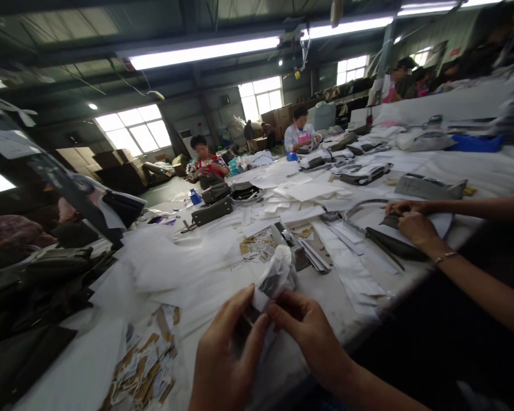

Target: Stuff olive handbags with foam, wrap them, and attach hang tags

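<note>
**Both hands pinch a small wrapped piece at the lower centre of the frame**

A small dark piece in crinkled white wrapping (274,279) sits just below the middle of the frame, held above the near edge of the long white-covered table (188,285). The left hand (225,359) grips its lower end, thumb pressed up against the wrapping. The right hand (308,331) pinches it from the right with fingertips closed on the same end, so both hands are clamped on the one piece.

Just behind it lie a stack of flat grey strips (314,257) and a scatter of torn brown and white paper scraps (257,246). More scraps (143,371) litter the lower left of the table.

At the right of the frame a co-worker's hands (411,220) rest on a dark flat pouch (394,242). Further up the table, near the centre, sit dark olive bags (212,210).

In the upper middle, two seated people (300,134) work at the far end beneath bright windows (132,128).
</note>
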A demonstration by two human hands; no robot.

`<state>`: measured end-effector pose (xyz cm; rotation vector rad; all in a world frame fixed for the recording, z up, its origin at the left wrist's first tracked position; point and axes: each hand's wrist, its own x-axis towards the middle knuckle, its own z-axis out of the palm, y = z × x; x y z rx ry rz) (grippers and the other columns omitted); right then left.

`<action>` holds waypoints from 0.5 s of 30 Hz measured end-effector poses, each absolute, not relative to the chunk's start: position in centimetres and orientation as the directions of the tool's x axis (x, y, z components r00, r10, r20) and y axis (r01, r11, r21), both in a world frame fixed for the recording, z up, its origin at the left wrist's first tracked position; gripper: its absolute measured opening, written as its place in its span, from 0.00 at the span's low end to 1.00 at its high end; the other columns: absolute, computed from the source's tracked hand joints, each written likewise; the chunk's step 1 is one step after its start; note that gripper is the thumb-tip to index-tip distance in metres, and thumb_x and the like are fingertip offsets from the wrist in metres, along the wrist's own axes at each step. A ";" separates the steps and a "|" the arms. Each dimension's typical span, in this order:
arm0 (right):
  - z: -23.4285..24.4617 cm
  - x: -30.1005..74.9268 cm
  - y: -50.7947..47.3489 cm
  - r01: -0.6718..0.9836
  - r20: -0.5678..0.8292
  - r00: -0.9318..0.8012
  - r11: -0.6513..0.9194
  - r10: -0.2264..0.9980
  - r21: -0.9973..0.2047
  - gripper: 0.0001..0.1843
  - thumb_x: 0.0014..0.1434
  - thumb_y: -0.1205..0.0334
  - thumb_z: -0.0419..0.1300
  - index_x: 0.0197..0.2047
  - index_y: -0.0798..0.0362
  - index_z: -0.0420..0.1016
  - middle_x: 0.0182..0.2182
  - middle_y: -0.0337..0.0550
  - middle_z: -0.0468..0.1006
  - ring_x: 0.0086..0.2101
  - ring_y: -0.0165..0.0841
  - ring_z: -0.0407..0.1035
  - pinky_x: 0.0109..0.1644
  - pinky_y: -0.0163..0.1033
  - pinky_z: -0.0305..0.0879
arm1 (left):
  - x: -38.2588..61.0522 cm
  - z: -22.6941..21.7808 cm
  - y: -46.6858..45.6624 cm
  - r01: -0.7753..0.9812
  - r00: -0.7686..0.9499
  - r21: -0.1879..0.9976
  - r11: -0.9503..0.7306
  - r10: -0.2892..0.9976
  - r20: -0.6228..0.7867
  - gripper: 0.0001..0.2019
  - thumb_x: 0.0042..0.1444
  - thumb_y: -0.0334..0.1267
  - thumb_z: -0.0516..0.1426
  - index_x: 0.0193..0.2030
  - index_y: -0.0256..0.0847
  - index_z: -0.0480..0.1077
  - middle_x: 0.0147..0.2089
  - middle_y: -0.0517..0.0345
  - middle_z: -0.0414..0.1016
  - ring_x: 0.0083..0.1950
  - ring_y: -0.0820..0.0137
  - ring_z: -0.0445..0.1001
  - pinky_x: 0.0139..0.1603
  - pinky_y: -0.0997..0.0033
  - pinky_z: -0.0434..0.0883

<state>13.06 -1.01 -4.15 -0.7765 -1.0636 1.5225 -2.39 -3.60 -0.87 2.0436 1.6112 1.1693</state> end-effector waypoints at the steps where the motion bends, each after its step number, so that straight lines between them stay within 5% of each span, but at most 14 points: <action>1: -4.1 13.1 -1.1 -0.395 0.067 -0.223 -0.028 0.972 -0.918 0.19 0.56 0.46 0.68 0.42 0.52 0.82 0.33 0.42 0.79 0.35 0.34 0.70 0.37 0.36 0.65 | -2.7 -0.4 -3.3 0.593 0.033 0.753 -0.284 0.944 0.329 0.19 0.58 0.47 0.61 0.56 0.47 0.74 0.56 0.52 0.78 0.57 0.56 0.76 0.59 0.60 0.74; 4: -3.9 13.0 -1.1 -0.398 0.074 -0.250 -0.033 0.965 -0.917 0.21 0.55 0.45 0.68 0.44 0.52 0.82 0.34 0.43 0.80 0.33 0.33 0.70 0.35 0.35 0.65 | -2.8 0.2 -2.7 0.410 0.002 0.900 -0.144 0.987 0.158 0.19 0.54 0.51 0.63 0.50 0.47 0.76 0.50 0.54 0.81 0.52 0.58 0.78 0.55 0.64 0.75; 9: -5.3 16.0 2.2 -0.273 0.131 -0.390 0.021 0.912 -0.962 0.21 0.55 0.43 0.67 0.37 0.54 0.84 0.31 0.44 0.80 0.27 0.31 0.71 0.33 0.37 0.68 | -2.8 0.0 -2.1 0.304 -0.186 0.952 -0.042 0.977 0.102 0.24 0.46 0.55 0.67 0.46 0.44 0.77 0.44 0.55 0.82 0.48 0.58 0.79 0.50 0.67 0.76; 12: -8.0 21.1 7.2 0.005 0.078 -0.031 0.078 0.997 -0.997 0.29 0.59 0.36 0.59 0.42 0.55 0.83 0.33 0.47 0.81 0.33 0.36 0.75 0.42 0.42 0.71 | -4.2 -0.3 -1.0 0.254 -0.328 0.967 0.036 0.943 0.051 0.30 0.45 0.58 0.67 0.51 0.43 0.75 0.47 0.54 0.81 0.50 0.56 0.79 0.45 0.69 0.78; 13: -9.0 23.0 9.1 0.123 0.062 0.206 0.037 0.977 -0.992 0.32 0.61 0.34 0.54 0.46 0.54 0.82 0.38 0.48 0.82 0.39 0.38 0.76 0.47 0.43 0.71 | -4.8 -0.3 -0.5 0.209 -0.362 0.976 0.062 0.932 0.018 0.31 0.45 0.59 0.66 0.53 0.43 0.73 0.49 0.54 0.81 0.50 0.56 0.79 0.43 0.69 0.78; 15: -11.1 26.1 12.5 0.226 0.049 0.364 -0.037 0.930 -0.973 0.32 0.65 0.38 0.49 0.51 0.55 0.79 0.51 0.53 0.78 0.54 0.43 0.70 0.59 0.47 0.64 | -5.8 -0.4 0.3 0.115 -0.403 0.990 0.086 0.915 -0.033 0.32 0.47 0.58 0.66 0.56 0.45 0.71 0.53 0.54 0.79 0.52 0.57 0.78 0.42 0.70 0.79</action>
